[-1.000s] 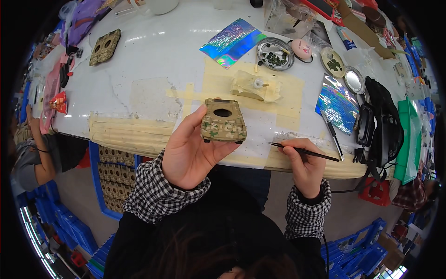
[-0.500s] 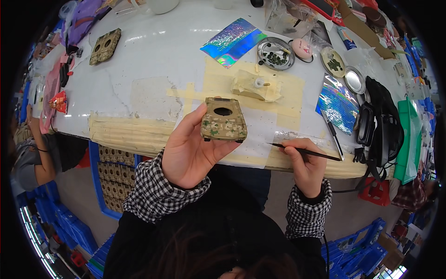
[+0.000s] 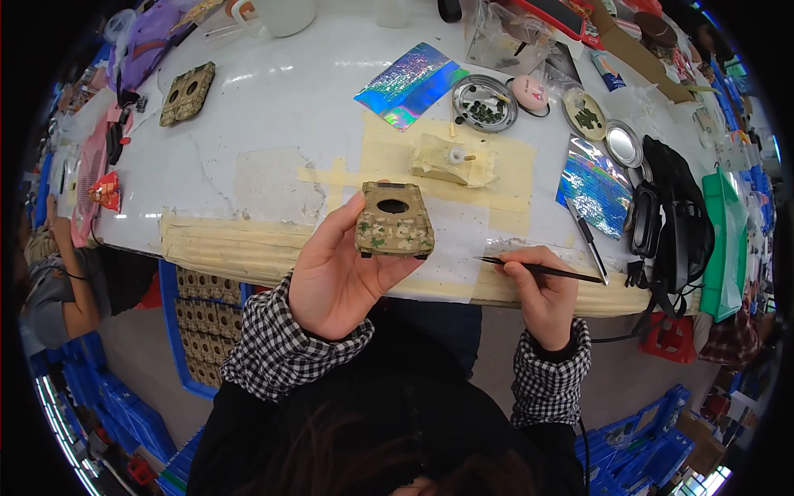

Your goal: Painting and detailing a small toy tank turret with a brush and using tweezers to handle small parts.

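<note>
My left hand (image 3: 337, 281) holds a toy tank hull (image 3: 394, 229) in pixelated tan, brown and green camouflage, thumb along its left side and fingers beneath. A dark round hole shows in its top, and its near end faces me. To the right, my right hand (image 3: 542, 293) grips a slim black pointed tool (image 3: 554, 271), tweezers or a fine brush; I cannot tell which. Its tip points left toward the hull, apart from it. Behind the hull stands a tape-wrapped block (image 3: 442, 167) with a small whitish round piece on top.
Another camouflage hull (image 3: 187, 93) lies at the far left. A round metal tin (image 3: 485, 102) holds small dark green bits. Iridescent pouches (image 3: 411, 85), a pen (image 3: 592, 248), a black bag (image 3: 682, 215) and a green tray (image 3: 725, 248) surround the work spot. Below left, a blue crate (image 3: 171, 331) holds several hulls.
The hull has shifted slightly down and left in the picture, its near side turned a little more toward me. My right hand and the tool have barely moved.
</note>
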